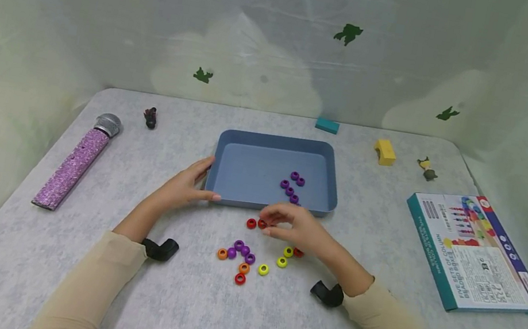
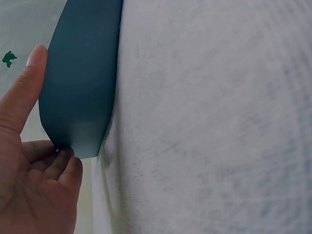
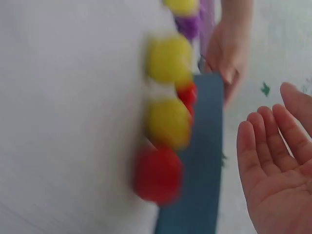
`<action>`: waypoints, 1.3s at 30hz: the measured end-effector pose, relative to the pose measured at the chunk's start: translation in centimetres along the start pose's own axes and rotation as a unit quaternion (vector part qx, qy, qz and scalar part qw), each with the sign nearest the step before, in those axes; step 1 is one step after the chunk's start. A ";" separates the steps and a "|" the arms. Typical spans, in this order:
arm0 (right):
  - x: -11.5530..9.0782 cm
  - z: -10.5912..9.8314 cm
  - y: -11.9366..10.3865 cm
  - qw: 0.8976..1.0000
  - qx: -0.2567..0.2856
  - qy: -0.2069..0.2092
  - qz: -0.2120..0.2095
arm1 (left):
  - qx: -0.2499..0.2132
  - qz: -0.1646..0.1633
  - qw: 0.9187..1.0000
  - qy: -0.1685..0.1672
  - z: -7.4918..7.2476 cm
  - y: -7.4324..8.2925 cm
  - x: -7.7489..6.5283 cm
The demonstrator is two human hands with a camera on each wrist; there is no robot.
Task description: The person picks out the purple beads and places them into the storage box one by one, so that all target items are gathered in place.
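Nearest are two beige sleeves [image 1: 91, 269], ending short of the black wrist cameras [image 1: 161, 250]. Beyond, loose beads [image 1: 264, 269] in red, orange, yellow and purple lie scattered on the table [image 1: 195, 322], handy to both arms. The tray [image 1: 236, 203] stands past them, its raised wall suited to penning in the purple beads [image 1: 289, 191] toward its right side. The left hand [image 1: 184, 183] is curled about the tray's near left corner, thumb at the near rim and fingers along the side, presumably to steady it. The right hand [image 1: 292, 226] hovers by two red beads [image 1: 251, 223]; its wrist view shows nearly straight fingers and a bare palm, though I cannot tell whether a fingertip touches one.
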State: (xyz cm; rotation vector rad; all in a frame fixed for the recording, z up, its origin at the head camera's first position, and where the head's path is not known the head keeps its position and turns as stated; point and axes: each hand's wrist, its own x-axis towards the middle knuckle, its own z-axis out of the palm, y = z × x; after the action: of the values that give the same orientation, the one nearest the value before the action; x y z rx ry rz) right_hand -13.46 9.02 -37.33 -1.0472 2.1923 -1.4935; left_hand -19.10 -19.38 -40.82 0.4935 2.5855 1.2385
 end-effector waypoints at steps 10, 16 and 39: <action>-1.1 3.0 4.2 0.997 0.000 -0.073 0.032 | 0.005 -0.015 1.000 -0.004 -0.1 0.0 0.2; -0.9 3.9 4.2 0.993 -0.064 -0.093 0.021 | -0.003 -0.017 1.000 -0.008 -0.1 -0.3 0.1; 2.6 -3.3 5.4 0.987 -0.092 0.114 0.071 | -0.016 -0.020 1.000 -0.007 -0.1 0.2 0.0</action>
State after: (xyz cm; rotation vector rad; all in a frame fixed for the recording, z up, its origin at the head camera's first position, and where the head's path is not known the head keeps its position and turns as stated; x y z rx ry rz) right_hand -19.43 10.57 -40.37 -0.7832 2.5454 -1.4307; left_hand -19.11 -19.33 -40.64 0.4404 2.5460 1.2573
